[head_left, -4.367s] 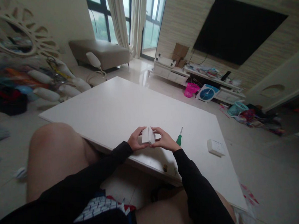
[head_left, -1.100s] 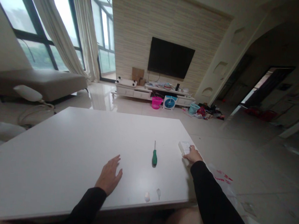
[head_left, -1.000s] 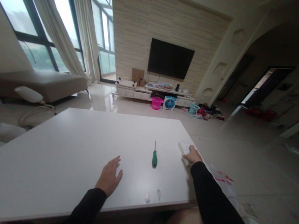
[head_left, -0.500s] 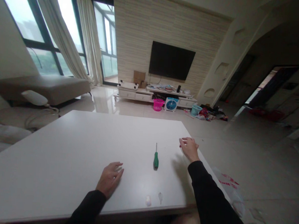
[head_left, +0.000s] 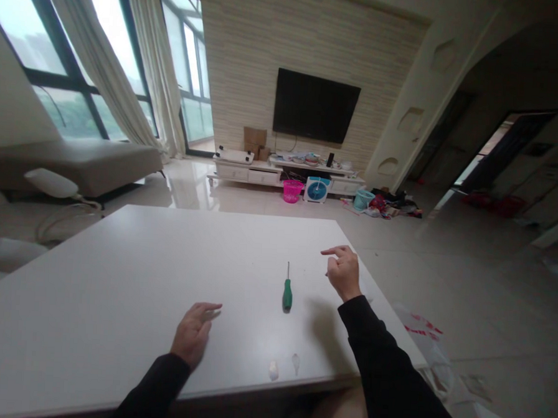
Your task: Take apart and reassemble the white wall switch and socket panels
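I sit at a white table point(head_left: 116, 275). My left hand point(head_left: 192, 332) lies palm down on it near the front edge, fingers slightly apart, holding nothing. My right hand point(head_left: 343, 272) hovers over the table's right side with its back toward me. Its index finger points left and the other fingers are curled; what they hold, if anything, is hidden. A green-handled screwdriver point(head_left: 287, 290) lies between my hands, tip pointing away. Two small whitish bits point(head_left: 273, 369) rest near the front edge.
The table's right edge runs just past my right hand. A plastic bag point(head_left: 422, 329) lies on the floor beyond it. Across the room are a TV point(head_left: 315, 105), a low stand point(head_left: 281, 172), a pink basket point(head_left: 292, 190) and a blue fan point(head_left: 317, 190). A beige bench point(head_left: 85, 161) stands at the left.
My right hand rose from the white switch box at the table's right edge and curled over that spot; the box no longer shows. My left hand slid slightly back toward me.
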Available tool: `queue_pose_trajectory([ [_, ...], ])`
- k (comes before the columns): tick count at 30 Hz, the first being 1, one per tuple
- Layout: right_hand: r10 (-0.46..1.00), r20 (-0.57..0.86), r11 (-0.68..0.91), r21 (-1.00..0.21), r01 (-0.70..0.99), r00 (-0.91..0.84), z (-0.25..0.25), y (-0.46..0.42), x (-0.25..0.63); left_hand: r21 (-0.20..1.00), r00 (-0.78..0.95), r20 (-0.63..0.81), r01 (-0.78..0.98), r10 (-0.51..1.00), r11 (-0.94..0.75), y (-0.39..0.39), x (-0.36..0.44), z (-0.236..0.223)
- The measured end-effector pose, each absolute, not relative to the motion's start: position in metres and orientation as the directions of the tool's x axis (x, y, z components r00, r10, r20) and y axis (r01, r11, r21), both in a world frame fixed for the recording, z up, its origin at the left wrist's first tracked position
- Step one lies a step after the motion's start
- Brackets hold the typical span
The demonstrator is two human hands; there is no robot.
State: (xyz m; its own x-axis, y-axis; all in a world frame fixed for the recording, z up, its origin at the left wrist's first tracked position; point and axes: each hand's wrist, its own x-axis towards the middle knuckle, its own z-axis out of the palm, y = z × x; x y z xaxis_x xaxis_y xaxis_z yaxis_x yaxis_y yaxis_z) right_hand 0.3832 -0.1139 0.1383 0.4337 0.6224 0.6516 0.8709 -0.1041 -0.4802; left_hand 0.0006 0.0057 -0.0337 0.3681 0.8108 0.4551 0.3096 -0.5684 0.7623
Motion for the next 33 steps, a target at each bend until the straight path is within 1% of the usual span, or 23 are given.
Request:
queue_pose_trajectory([
  [2, 0.609, 0.662, -0.098, -0.484, 0.87, 0.437, 0.14, -0.113, 0.382, 0.779, 0.376, 0.421, 0.316, 0.825, -0.541, 0.005, 0.001, -0.033],
  [5, 0.598, 0.672, -0.079, -0.494, 0.866, 0.437, 0.143, -0.113, 0.383, 0.751, 0.425, 0.374, 0.383, 0.824, -0.538, 0.005, 0.002, -0.033],
  [7, 0.58, 0.683, -0.059, -0.508, 0.859, 0.444, 0.144, -0.114, 0.386, 0.738, 0.429, 0.361, 0.411, 0.828, -0.535, 0.006, 0.002, -0.034],
  [10, 0.521, 0.708, -0.032, -0.542, 0.84, 0.477, 0.144, -0.117, 0.393, 0.78, 0.382, 0.354, 0.382, 0.854, -0.495, 0.008, 0.001, -0.037],
  [13, 0.524, 0.733, 0.025, -0.522, 0.852, 0.434, 0.142, -0.118, 0.394, 0.808, 0.375, 0.346, 0.346, 0.86, -0.477, 0.009, -0.001, -0.037],
  [16, 0.552, 0.749, 0.092, -0.492, 0.866, 0.367, 0.143, -0.119, 0.387, 0.802, 0.361, 0.362, 0.349, 0.859, -0.485, 0.007, -0.001, -0.035],
  [18, 0.546, 0.761, 0.124, -0.487, 0.865, 0.35, 0.145, -0.118, 0.381, 0.794, 0.349, 0.371, 0.361, 0.86, -0.489, 0.005, 0.0, -0.032],
  [20, 0.534, 0.772, 0.152, -0.49, 0.858, 0.346, 0.146, -0.118, 0.376, 0.786, 0.373, 0.375, 0.358, 0.849, -0.505, 0.003, 0.002, -0.029],
  [23, 0.516, 0.775, 0.191, -0.519, 0.833, 0.365, 0.148, -0.118, 0.373, 0.778, 0.39, 0.41, 0.322, 0.824, -0.54, 0.001, 0.005, -0.025],
  [27, 0.49, 0.762, 0.23, -0.582, 0.78, 0.424, 0.149, -0.118, 0.373, 0.742, 0.32, 0.492, 0.333, 0.81, -0.582, 0.002, 0.005, -0.025],
  [31, 0.511, 0.719, 0.206, -0.634, 0.745, 0.471, 0.152, -0.12, 0.367, 0.715, 0.301, 0.52, 0.358, 0.799, -0.601, 0.003, 0.003, -0.028],
  [33, 0.522, 0.709, 0.196, -0.641, 0.742, 0.474, 0.153, -0.121, 0.362, 0.716, 0.298, 0.513, 0.368, 0.805, -0.593, 0.002, 0.002, -0.028],
])
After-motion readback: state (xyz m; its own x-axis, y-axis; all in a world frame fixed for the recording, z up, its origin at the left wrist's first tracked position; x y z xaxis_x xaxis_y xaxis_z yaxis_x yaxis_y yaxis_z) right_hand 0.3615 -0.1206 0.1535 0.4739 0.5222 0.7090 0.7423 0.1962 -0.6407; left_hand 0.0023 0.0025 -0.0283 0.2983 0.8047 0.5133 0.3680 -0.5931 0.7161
